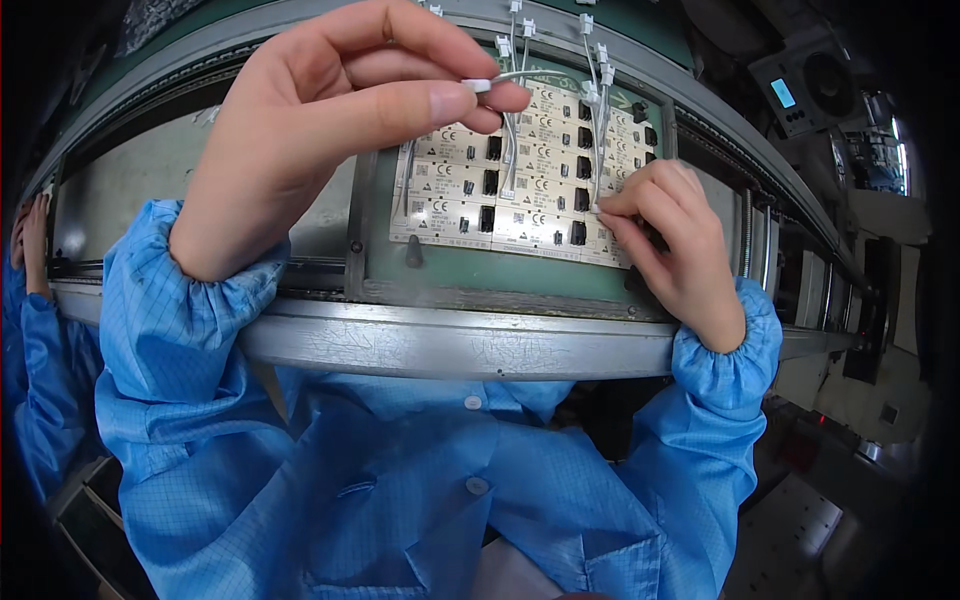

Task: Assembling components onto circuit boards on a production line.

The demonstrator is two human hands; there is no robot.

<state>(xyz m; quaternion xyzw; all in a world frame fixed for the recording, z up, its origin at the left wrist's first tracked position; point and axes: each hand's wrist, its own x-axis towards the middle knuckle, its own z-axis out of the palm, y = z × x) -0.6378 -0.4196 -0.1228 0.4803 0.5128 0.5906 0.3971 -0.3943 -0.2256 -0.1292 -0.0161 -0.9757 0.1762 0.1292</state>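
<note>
Overhead, left hand (310, 130) pinches a white connector (478, 85) (thumb and forefinger closed), right hand (670, 235) fingertips pressing the module panel (520, 190).

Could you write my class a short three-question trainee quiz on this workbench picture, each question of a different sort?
1. True or false: the left hand pinches a small white connector on a thin wire.
2. Multiple choice: the right hand touches A) the grey machine at the upper right, B) the right edge of the block of white modules, C) the metal rail.
3. Fill in: the modules sit in a green ____ on the conveyor.

Key
1. True
2. B
3. tray
</note>
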